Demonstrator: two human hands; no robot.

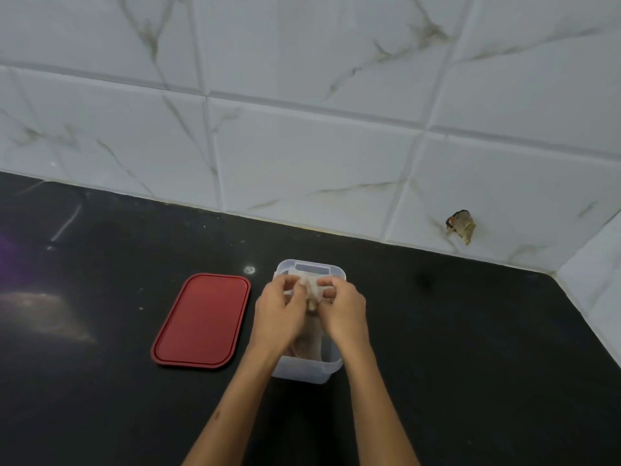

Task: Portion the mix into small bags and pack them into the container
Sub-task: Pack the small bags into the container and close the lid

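Counter (437, 331): black, glossy, with pale specks and a light glare patch at far left.

Container (307, 371): clear plastic, rectangular, open-topped, standing at centre of the counter. Pale bagged contents show through its near wall; their number cannot be told.

Bag (311, 284): small, clear, crumpled, held over the container's far half, between the two hands. A tan lump of mix shows just below the fingers.

Left hand (277, 312): above the container, fingers curled, pinching the bag's left side.

Right hand (342, 312): beside the left, almost touching it, fingers curled, pinching the bag's right side.

Lid (201, 321): red, rectangular with rounded corners, lying flat on the counter just left of the container, apart from it.

Wall (302, 129): white marbled tiles with grey veins. One tile at right bears a chipped hole (461, 225) with a brownish edge.
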